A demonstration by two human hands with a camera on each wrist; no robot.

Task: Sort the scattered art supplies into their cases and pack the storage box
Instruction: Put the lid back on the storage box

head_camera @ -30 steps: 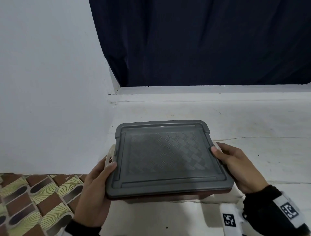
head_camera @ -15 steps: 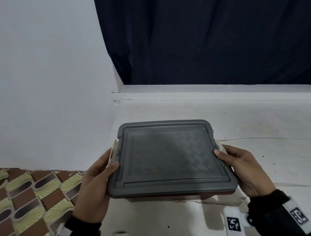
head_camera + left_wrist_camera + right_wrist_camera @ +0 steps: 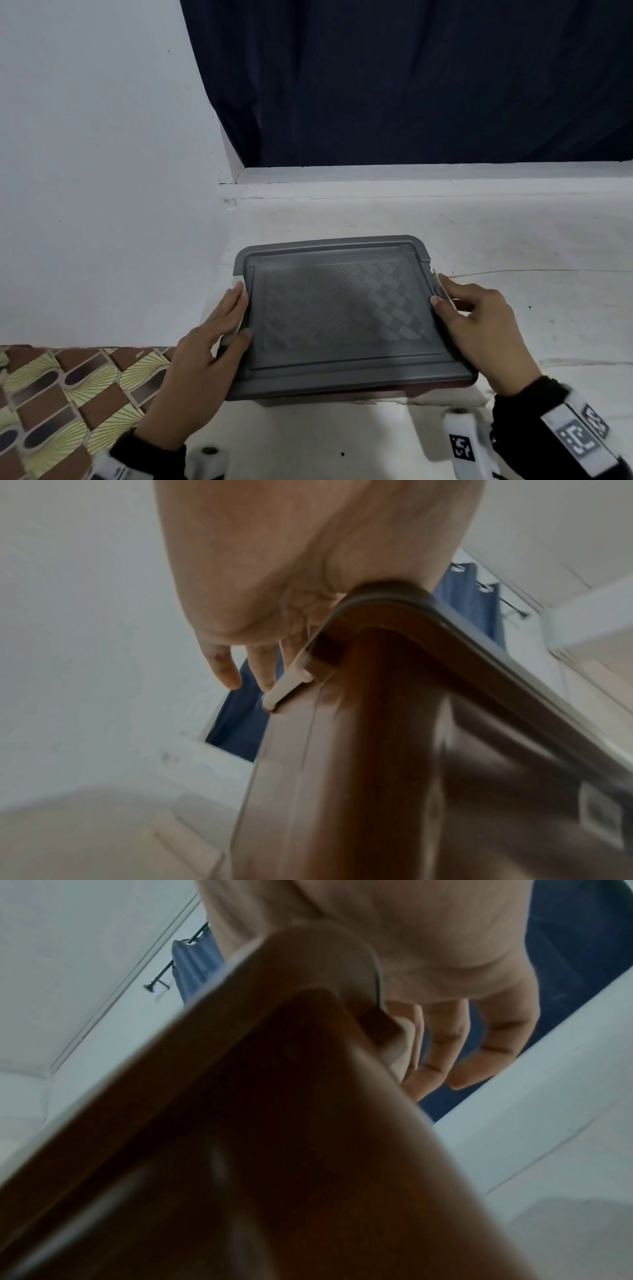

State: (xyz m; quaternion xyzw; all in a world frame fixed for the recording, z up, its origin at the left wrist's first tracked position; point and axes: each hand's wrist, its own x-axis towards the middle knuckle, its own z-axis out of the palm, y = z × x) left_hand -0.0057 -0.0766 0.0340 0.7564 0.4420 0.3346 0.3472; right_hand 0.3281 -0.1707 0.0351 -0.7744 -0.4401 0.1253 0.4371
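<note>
Storage box (image 3: 342, 390) sits on the white ledge (image 3: 513, 233) near the corner where the wall meets the dark curtain (image 3: 411, 85), with its grey lid (image 3: 342, 315) already on top, so I'd guess the packing is basically done and this is the closing step. The left hand (image 3: 202, 353) is laid against the left edge, fingers mostly straight and pressing flat on the cream latch (image 3: 236, 329), thumb resting on the lid's rim. From the left wrist view you can see the fingertips (image 3: 263, 674) touching that latch where it hangs off the brown box wall, which looks like pushing it in to clip it. The right hand (image 3: 479, 332) mirrors this on the right edge: thumb on top of the lid, fingers bent down along the side over the right latch (image 3: 400, 1047). Whether they're truly gripping or just pressing I can't quite tell, it's blurry. Having a hand on each side makes sense since it keeps the box from sliding while both clips get squeezed. Can't see inside, so no idea what's packed. A patterned tile floor (image 3: 68, 394) shows at the near left, below the ledge.
</note>
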